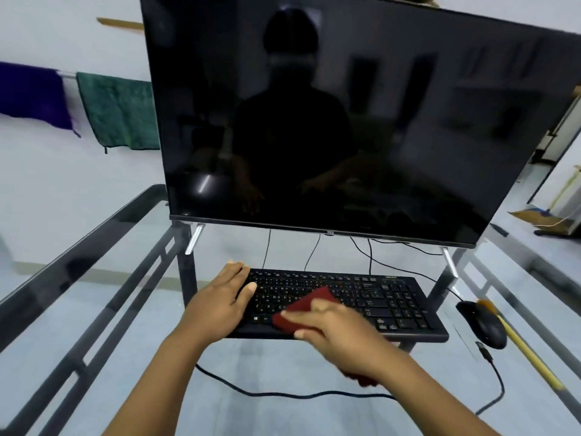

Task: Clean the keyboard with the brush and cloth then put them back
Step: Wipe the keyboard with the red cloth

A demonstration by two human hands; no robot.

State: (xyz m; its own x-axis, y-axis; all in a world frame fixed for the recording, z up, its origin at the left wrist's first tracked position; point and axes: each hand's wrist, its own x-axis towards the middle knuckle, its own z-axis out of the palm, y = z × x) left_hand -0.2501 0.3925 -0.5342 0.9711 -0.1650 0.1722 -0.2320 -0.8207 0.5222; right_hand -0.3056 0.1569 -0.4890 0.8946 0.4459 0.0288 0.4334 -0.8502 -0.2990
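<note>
At the upper left of the frame we see a purple towel (31,92) and a green towel (121,113) hanging on a rail against the wall. Lower down, the glass table (103,306) carries everything else. Our left hand (220,300) lies flat on the left end of the black keyboard (393,297), fingers straight and together, thumb resting on the keys, gripping nothing. Above it stands the dark monitor (345,121), and we can read "TCL" on the middle of its lower bezel; the key legends are too small for us to read. At lower centre our right hand (339,328) comes in from the right, its fingers and thumb closed round the bunched red cloth (308,306), pressing it onto the keys. Toward the lower right a black mouse (482,322) sits just beside the keyboard, and the brush (522,344) with its yellow handle lies against the mouse's far side.
</note>
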